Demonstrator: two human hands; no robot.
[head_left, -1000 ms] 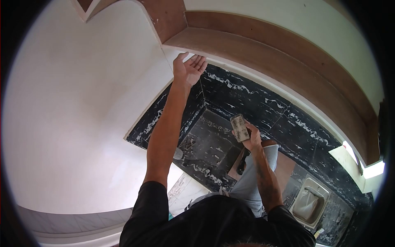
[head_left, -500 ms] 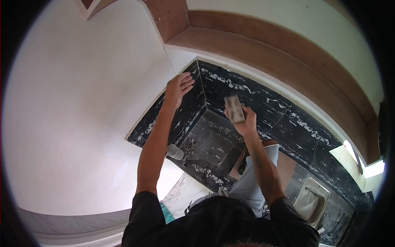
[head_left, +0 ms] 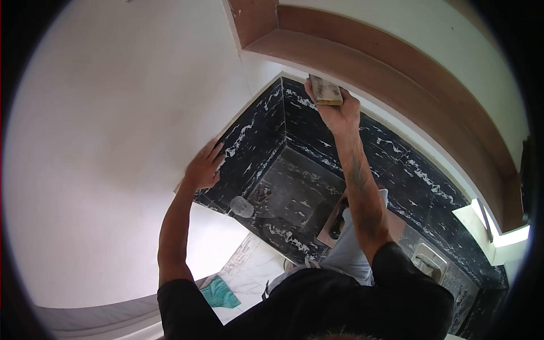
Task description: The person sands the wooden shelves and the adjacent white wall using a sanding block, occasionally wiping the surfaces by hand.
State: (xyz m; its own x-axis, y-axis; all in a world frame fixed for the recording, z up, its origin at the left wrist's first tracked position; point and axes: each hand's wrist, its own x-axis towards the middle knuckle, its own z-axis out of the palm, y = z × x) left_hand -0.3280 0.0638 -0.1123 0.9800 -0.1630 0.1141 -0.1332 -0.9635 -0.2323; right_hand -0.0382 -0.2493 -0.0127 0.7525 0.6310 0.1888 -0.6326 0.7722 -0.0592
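Note:
My right hand (head_left: 339, 118) grips a worn, smudged sanding block (head_left: 326, 90) with a yellowish edge. It is raised against the white strip just under the brown shelf, above the black tiles; whether the block's far face touches the wall is hidden. My left hand (head_left: 205, 166) holds nothing. Its fingers are spread at the upper edge of the black, white-veined tiled wall (head_left: 249, 133), where the tiles meet the white wall (head_left: 124, 158).
A clear plastic cup (head_left: 242, 207) stands on the dusty black counter (head_left: 294, 184). A brown board (head_left: 327, 231) lies by my knee with a dark object on it. The reddish-brown shelf (head_left: 368, 59) overhangs the right side. A sink (head_left: 422, 255) and teal cloth (head_left: 221, 293) are lower down.
My right hand has lifted the sanding block up to the strip below the shelf. My left hand has moved down and left from near the corner along the tile edge.

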